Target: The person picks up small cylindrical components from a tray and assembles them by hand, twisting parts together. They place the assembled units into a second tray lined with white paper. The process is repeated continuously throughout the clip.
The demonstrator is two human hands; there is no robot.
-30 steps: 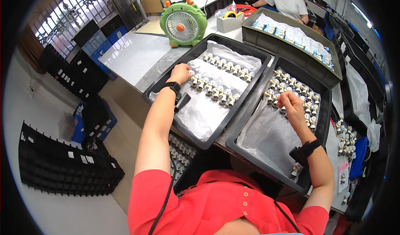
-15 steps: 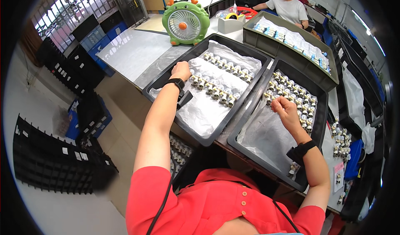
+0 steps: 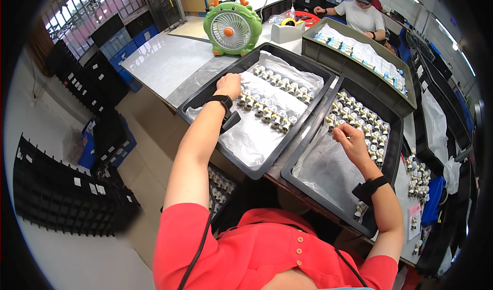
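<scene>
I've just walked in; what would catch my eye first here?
Probably the bright green cartoon-faced fan, on the table beyond the left black tray. Next, the rows of small figurines in that tray and in the right black tray, with the person's left hand over the first and right hand over the second.

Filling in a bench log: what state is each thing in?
Left hand: fingers curled, grip unclear
Right hand: fingers bent inward, grip unclear
Left black tray: lidless, holding figurines in two rows
White liner in left black tray: wrinkled
Right black tray: lidless, partly filled with figurines
Olive crate: lidless, lined, holding blue-and-white pieces
Green fan: upright, spinning unclear
</scene>
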